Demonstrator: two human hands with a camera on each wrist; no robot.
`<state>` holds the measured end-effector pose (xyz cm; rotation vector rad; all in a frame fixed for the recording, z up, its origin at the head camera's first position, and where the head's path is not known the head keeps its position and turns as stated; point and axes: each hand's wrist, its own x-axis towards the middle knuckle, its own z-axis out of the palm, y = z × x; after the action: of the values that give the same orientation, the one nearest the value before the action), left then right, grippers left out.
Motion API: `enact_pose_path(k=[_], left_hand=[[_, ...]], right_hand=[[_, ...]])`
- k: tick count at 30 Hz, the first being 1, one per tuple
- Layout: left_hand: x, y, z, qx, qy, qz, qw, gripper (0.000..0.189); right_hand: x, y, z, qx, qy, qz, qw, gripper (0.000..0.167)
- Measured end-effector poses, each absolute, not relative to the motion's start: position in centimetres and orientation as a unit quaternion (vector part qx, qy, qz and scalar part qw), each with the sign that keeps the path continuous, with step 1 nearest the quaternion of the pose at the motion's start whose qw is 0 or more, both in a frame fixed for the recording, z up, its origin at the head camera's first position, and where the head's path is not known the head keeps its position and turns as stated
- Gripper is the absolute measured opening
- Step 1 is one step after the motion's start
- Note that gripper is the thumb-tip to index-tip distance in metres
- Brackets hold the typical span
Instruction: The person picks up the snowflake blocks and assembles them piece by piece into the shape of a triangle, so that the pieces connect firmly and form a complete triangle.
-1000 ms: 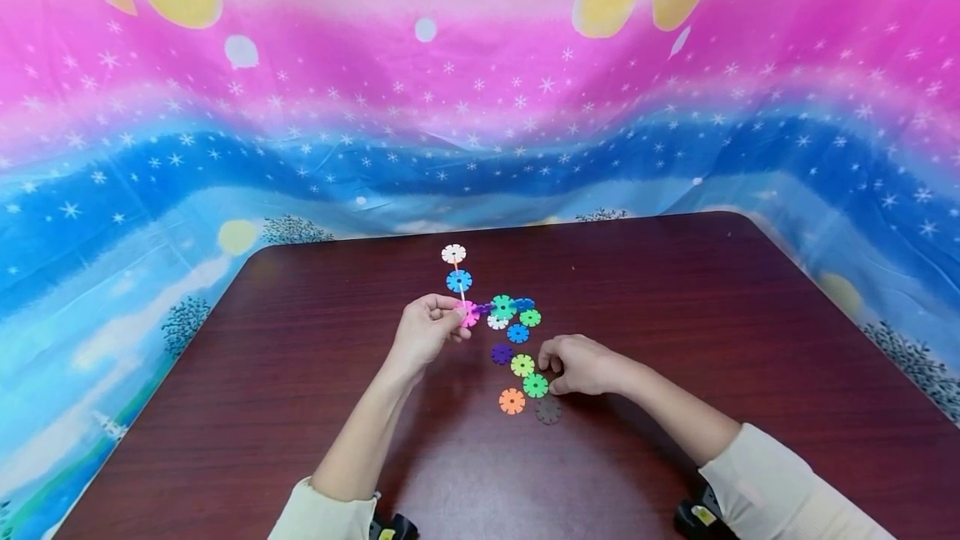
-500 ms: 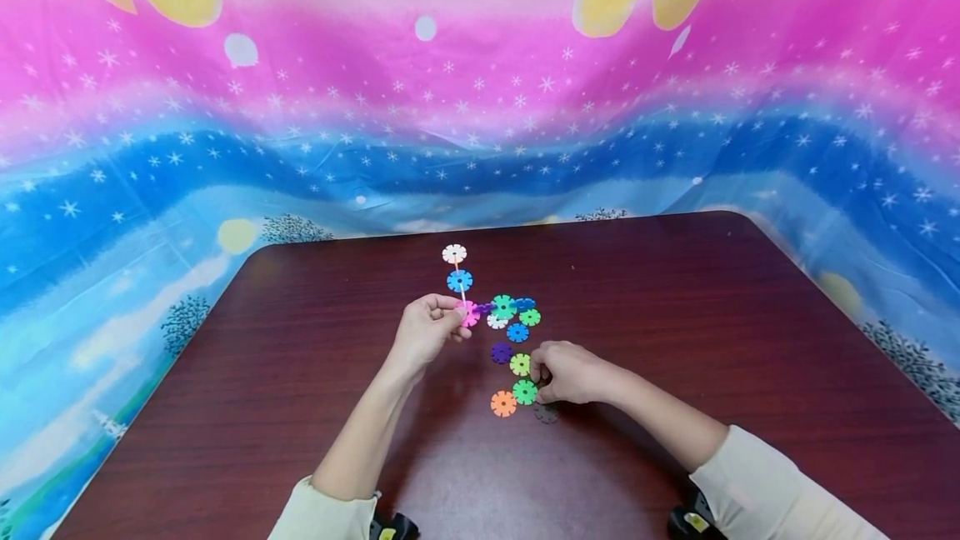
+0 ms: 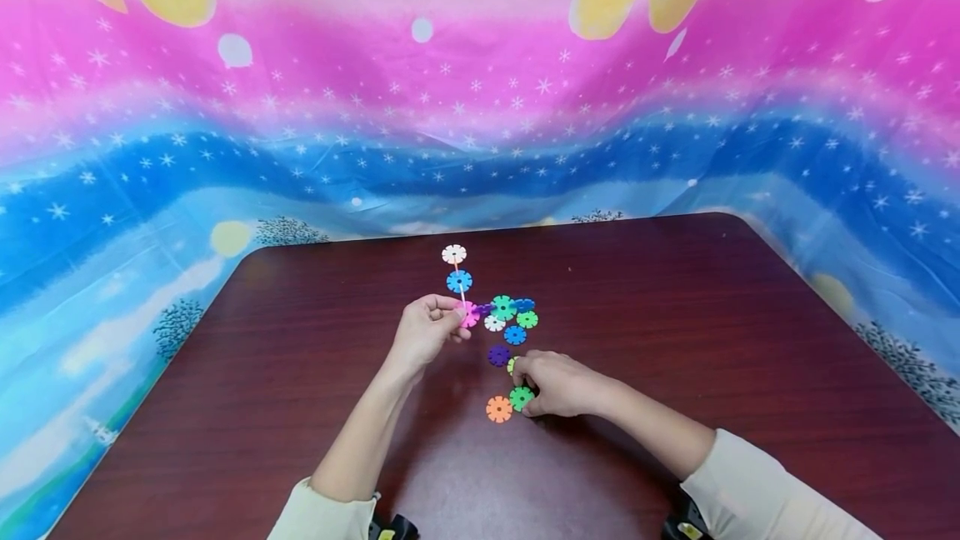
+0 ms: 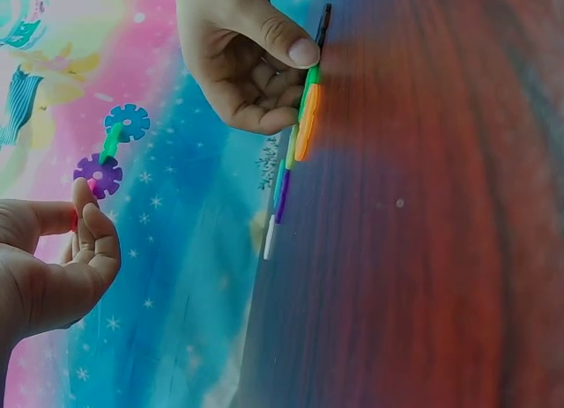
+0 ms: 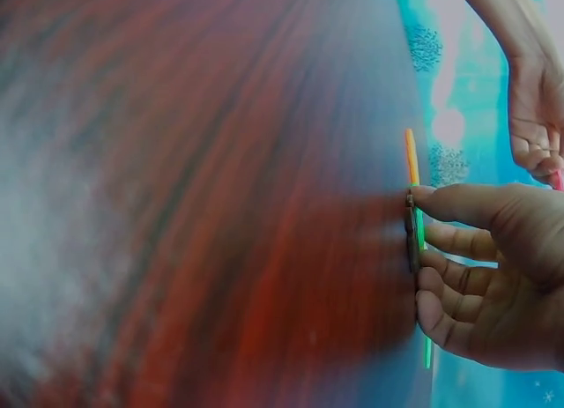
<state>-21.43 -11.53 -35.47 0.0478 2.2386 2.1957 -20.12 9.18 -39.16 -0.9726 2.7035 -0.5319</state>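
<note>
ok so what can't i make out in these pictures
Dark grey disc: hidden in the head view by the right hand; edge-on in the right wrist view, so its face doesn't show.
Yellow-green slotted disc: mostly covered by the right hand in the head view.
Pink slotted disc: partly covered by the left hand in the head view; cut off by the right edge in the right wrist view.

Bright head view; glare on tabletop (image 3: 480,486); dimmer wrist views
</note>
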Motion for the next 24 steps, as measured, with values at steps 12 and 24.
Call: enact_pose_path(k=[12,24], left_hand=[[-21.6,-12.1,-35.4,0.015,0.711,0.703,0.005,0.011],[-21.4,-12.3,-35.4,0.016,0.712,0.702,0.002,0.012]], right_hand=[[-20.7,10.3,-38.8,-0.325,0.899,-0.276,0.103,0.02],[-21.8,12.0,-37.5,-0.178,0.847,-0.501,-0.011,0.014]])
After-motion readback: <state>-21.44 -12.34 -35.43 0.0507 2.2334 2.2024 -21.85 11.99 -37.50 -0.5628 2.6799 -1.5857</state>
